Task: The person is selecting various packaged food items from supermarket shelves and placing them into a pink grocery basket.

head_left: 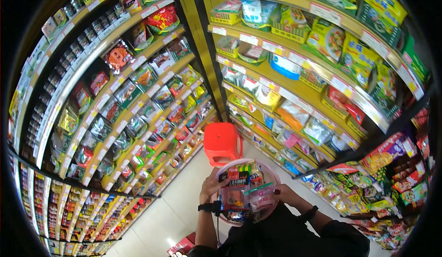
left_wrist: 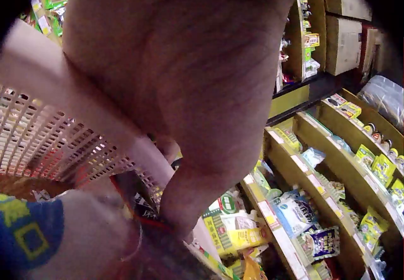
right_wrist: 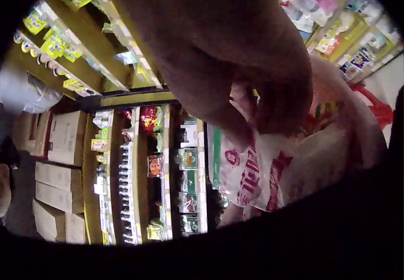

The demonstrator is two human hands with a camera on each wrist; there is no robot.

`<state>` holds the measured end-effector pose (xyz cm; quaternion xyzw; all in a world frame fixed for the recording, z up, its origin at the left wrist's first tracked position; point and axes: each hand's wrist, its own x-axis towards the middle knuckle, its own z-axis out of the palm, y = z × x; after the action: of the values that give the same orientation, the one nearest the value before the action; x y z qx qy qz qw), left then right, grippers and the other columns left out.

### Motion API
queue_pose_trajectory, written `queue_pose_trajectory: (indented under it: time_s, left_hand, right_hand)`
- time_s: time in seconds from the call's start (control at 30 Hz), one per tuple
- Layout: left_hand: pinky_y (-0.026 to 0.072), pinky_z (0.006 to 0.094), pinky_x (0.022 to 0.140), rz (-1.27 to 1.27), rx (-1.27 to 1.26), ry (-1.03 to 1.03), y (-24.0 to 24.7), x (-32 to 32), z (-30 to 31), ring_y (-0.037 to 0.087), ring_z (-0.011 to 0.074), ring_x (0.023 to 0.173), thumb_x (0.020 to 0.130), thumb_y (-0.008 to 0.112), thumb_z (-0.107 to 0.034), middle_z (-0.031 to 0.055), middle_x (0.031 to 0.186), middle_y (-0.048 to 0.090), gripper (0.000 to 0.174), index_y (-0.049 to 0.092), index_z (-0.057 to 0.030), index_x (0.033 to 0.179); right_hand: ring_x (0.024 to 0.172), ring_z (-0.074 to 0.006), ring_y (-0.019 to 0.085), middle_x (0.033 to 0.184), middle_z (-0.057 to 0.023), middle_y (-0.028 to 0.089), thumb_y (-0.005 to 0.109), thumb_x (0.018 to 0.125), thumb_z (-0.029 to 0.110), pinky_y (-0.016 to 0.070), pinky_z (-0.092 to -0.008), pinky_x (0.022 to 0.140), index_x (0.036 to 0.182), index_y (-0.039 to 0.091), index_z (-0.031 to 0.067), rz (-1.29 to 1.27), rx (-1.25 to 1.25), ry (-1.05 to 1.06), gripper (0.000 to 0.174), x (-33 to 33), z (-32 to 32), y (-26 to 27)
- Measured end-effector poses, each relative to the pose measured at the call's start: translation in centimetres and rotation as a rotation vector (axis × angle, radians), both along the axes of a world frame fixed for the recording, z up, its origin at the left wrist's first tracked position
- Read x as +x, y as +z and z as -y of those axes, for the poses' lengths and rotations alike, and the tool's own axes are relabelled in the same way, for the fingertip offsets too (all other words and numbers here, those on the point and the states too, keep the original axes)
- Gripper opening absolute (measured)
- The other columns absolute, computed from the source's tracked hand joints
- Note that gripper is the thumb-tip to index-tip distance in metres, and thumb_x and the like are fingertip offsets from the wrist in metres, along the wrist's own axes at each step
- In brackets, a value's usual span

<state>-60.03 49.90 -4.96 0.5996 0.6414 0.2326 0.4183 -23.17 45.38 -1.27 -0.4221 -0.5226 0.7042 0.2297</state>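
Observation:
A round pink plastic basket [head_left: 275, 176], filled with several packets, is held close against the body. My left hand [head_left: 210, 186] grips its left side, with the thumb [left_wrist: 182, 207] over the rim against a dark packet. Inside lies a black packet [head_left: 235, 176] with yellow and green edging. My right hand [head_left: 287, 196] pinches a white packet with pink lettering [head_left: 262, 199] at the basket's right side. In the right wrist view, the fingers bend over the top of that packet [right_wrist: 268, 173]. The right fingertips are partly hidden.
A red plastic stool [head_left: 220, 139] stands in the corner just beyond the basket. Tall shelves of packets rise on the left [head_left: 138, 128] and right [head_left: 294, 79]. A red box [head_left: 183, 245] lies on the floor behind the left arm. Cardboard boxes [right_wrist: 60, 188] are stacked farther off.

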Motion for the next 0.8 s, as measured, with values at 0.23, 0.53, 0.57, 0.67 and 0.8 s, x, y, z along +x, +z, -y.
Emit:
queue_pose_trajectory:
  time_s: [0.23,0.53,0.57,0.67,0.8]
  left_hand:
    - [0.0565,0.0456,0.082,-0.083,0.028,0.055,3.5,-7.7,-9.3,0.072,0.0361,0.102,0.083,0.082,-0.042,0.0153,0.105,0.074,0.058,0.054,-0.0123,0.124]
    - [0.0536,0.0412,0.09,-0.155,0.26,-0.179,3.6,-12.1,-20.6,0.069,0.0344,0.108,0.089,0.077,-0.038,0.0151,0.114,0.068,0.057,0.057,-0.0065,0.133]
    - [0.0533,0.0415,0.091,-0.124,0.222,-0.182,4.2,-11.9,-22.2,0.069,0.0342,0.108,0.088,0.077,-0.04,0.0147,0.115,0.068,0.059,0.058,-0.0071,0.134]
    - [0.0526,0.042,0.093,-0.065,0.191,-0.221,2.3,-12.4,-26.3,0.069,0.0337,0.109,0.087,0.078,-0.043,0.0143,0.116,0.069,0.063,0.057,-0.0087,0.136]
    - [0.0518,0.0416,0.095,0.0,0.045,-0.272,3.9,-12.2,-31.4,0.068,0.0309,0.113,0.084,0.08,-0.044,0.0132,0.119,0.07,0.071,0.052,-0.0117,0.142]
  right_hand:
    - [0.116,-0.0194,0.062,0.122,-0.007,0.068,0.061,0.099,0.007,0.0466,-0.038,0.107,0.122,0.067,0.0018,-0.563,0.04,-0.354,0.024,-5.0,-15.8,3.0]
    - [0.105,-0.0241,0.067,0.105,-0.0061,0.067,0.062,0.101,0.021,0.0569,-0.0464,0.091,0.12,0.059,0.0121,-0.805,-0.131,-0.733,0.021,-11.0,-28.3,11.8]
    - [0.098,-0.0228,0.069,0.102,-0.0045,0.066,0.062,0.102,0.026,0.0594,-0.0439,0.084,0.117,0.059,0.0123,-0.69,-0.064,-0.732,0.021,-11.2,-29.0,9.7]
    - [0.087,-0.0203,0.068,0.097,-0.0037,0.065,0.061,0.103,0.03,0.0607,-0.0375,0.071,0.113,0.059,0.0114,-0.797,-0.125,-0.945,0.022,-12.0,-29.6,2.6]
    - [0.089,-0.0205,0.069,0.102,-0.009,0.068,0.06,0.103,0.027,0.0574,-0.0355,0.078,0.124,0.06,0.0027,-0.476,0.13,-0.946,0.032,-12.2,-31.3,5.2]
